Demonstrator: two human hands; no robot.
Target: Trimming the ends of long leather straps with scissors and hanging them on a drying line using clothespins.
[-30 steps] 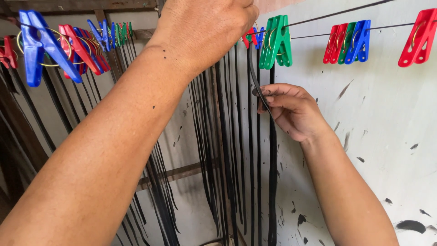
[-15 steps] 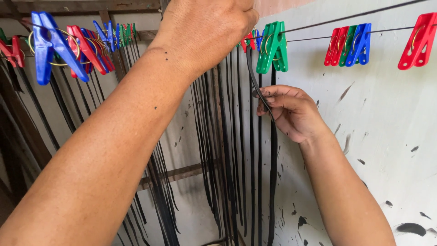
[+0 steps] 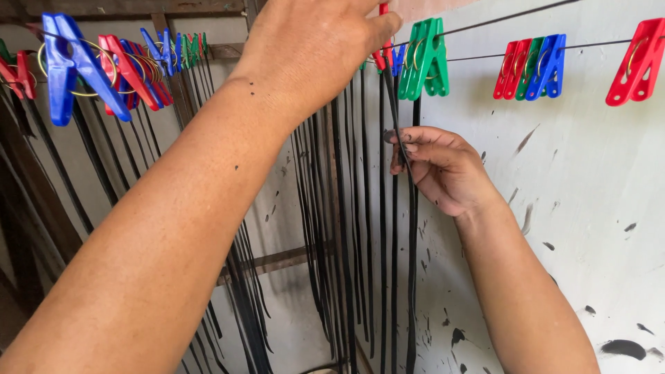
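left hand point(image 3: 315, 45): pinching red peg point(image 3: 383, 41) on line | right hand point(image 3: 440, 170): pinching black strip point(image 3: 413, 263) below

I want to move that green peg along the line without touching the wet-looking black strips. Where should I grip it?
Pinch the green clothespin by its two splayed lower legs, coming from the front right. Its upper end bites the line, and the black strips hang just to its left.
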